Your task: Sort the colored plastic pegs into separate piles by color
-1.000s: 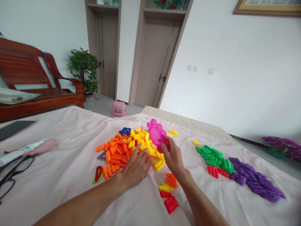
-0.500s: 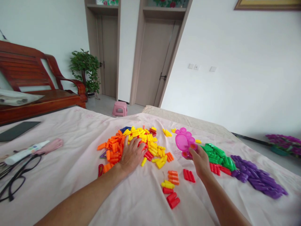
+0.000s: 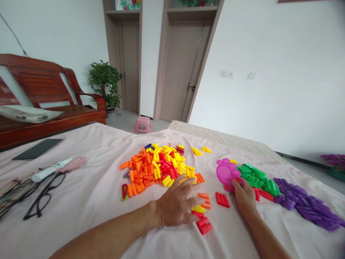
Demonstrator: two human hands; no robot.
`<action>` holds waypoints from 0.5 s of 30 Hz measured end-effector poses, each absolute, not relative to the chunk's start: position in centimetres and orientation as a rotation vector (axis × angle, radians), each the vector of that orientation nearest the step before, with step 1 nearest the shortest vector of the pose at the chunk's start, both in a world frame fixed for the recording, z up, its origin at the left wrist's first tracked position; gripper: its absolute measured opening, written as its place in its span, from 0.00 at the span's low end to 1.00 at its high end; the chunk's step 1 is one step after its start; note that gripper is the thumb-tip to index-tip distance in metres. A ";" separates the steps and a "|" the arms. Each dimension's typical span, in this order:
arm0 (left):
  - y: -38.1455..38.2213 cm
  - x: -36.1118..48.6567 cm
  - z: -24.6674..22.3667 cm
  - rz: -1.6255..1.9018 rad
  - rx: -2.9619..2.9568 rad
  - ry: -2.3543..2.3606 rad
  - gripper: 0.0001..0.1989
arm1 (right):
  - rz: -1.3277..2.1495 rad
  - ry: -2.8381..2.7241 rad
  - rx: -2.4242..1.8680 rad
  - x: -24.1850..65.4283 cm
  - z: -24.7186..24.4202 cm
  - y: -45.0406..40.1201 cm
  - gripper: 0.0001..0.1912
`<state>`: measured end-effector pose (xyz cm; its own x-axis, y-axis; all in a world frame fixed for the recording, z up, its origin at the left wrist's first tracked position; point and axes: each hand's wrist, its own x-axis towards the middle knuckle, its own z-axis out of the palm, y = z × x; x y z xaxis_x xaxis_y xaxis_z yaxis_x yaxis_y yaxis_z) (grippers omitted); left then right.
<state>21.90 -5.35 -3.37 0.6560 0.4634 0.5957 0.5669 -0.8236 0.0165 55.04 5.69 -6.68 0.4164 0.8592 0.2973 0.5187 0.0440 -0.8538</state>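
My left hand is spread, palm down, just in front of the big mixed pile and partly over a small row of red, orange and yellow pieces. That pile holds orange plastic pieces, yellow pieces and red pieces, shaped like joined tubes. Between the fingers and thumb of my right hand is a pink paw-shaped plastic piece, held by its lower right edge. A red joined piece lies between my hands. Green pieces sit beyond my right hand.
Purple pieces are heaped at the far right of the cloth-covered surface. On the left lie eyeglasses, a white tube and a dark flat tablet-like object. A pink stool stands beyond.
My left hand has come off the mixed pile, moving right and nearer, and its fingers have spread. The right hand still holds the pink paw-shaped piece. The camera view has shifted slightly left.
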 end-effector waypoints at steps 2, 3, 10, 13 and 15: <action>-6.1 23.4 -3.3 -0.830 -2.821 -0.660 0.29 | 0.366 -1.273 -1.632 55.0 -6.7 5.7 0.21; -6.3 24.1 -3.4 -0.793 -2.858 -0.617 0.30 | 0.351 -1.285 -1.635 55.0 -6.7 5.7 0.20; -3.8 28.5 -4.2 -0.544 -2.881 -0.916 0.23 | 0.436 -1.222 -1.533 54.7 -6.3 5.2 0.20; -1.9 28.4 -4.1 -0.442 -2.824 -0.990 0.15 | 0.467 -1.190 -1.480 54.3 -5.9 4.9 0.20; -0.9 27.4 -3.8 -0.374 -2.771 -0.984 0.12 | 0.482 -1.175 -1.469 54.1 -5.8 4.9 0.19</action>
